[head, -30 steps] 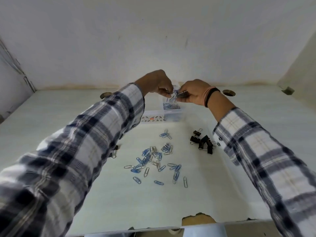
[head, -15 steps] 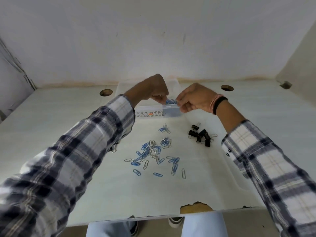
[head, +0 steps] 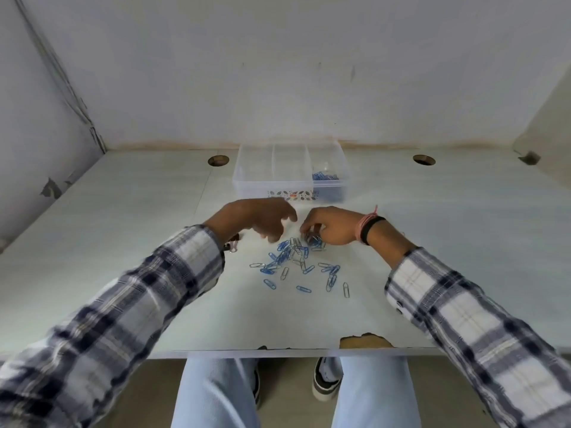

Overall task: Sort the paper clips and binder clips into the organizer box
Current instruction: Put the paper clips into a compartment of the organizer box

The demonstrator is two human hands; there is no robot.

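Right hand point(head: 332, 225): fingers curled onto paper clips point(head: 296, 261), hold unclear. Left hand point(head: 262, 219): open, empty. I advise small pinches, then organizer box point(head: 290, 193).

Person at the desk, seen from the head camera.
Plaid sleeves point(head: 129, 307) in white, grey and navy; black band point(head: 369, 230) and pink cord on right wrist; pale blue jeans point(head: 213, 393); dark-and-white shoes point(head: 324, 381).

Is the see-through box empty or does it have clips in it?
Not empty. The organizer box holds blue paper clips in its right compartment; the other two compartments look empty.
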